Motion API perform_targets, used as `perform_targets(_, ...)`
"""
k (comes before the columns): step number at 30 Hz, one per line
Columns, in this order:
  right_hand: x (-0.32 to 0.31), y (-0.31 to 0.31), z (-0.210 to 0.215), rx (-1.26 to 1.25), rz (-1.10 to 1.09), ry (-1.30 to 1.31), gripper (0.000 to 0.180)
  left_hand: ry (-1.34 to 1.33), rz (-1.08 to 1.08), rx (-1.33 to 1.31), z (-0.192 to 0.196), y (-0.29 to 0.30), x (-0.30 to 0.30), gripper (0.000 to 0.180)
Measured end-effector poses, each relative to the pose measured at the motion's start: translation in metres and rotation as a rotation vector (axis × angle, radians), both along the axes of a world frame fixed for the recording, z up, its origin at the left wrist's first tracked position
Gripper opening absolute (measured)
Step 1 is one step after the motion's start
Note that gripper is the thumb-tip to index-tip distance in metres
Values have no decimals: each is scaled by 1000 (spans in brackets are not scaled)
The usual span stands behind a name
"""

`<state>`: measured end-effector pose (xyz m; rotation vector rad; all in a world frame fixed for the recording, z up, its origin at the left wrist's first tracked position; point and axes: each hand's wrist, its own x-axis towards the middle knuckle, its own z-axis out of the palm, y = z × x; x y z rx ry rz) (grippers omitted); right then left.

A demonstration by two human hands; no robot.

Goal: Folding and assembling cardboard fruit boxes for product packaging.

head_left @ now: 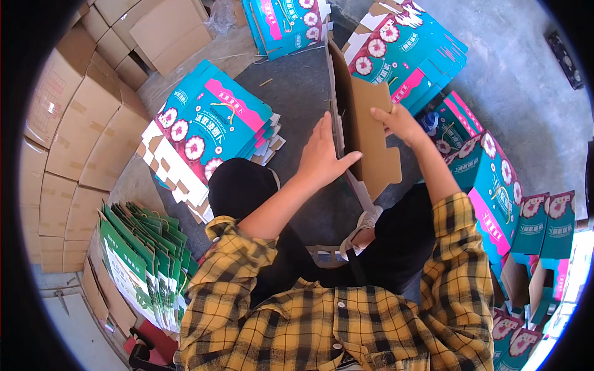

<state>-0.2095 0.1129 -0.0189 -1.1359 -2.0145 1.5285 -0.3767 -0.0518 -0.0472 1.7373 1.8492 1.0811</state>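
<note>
A flat teal and pink carton (365, 133) stands on edge between my knees, its brown cardboard inside facing me. My left hand (323, 154) grips the carton's left panel, thumb over the lower edge. My right hand (399, 122) holds the top of a brown flap on the right side. Both forearms reach out from yellow plaid sleeves, over my black trousers.
A stack of flat teal cartons (207, 127) lies to the left, another (411, 52) sits ahead right. Folded-up teal boxes (495, 185) stand at the right. Green printed bags (139, 266) lean at lower left. Brown cardboard boxes (80, 123) line the left wall.
</note>
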Motion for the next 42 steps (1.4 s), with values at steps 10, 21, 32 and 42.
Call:
perform_targets(10, 29, 29, -38, 247, -308, -155, 43, 110, -6, -37, -1, -2, 7, 82)
perform_targets(21, 47, 59, -60, 297, -411, -197, 42, 538, -345, -71, -5, -19, -5, 78)
perform_targets(32, 47, 58, -63, 136, -294, -146, 39, 525, -357, -291, 0, -11, -10, 50)
perform_targets(42, 45, 61, -74, 242, -354, -180, 37, 509, -285, -73, -11, -18, -12, 41)
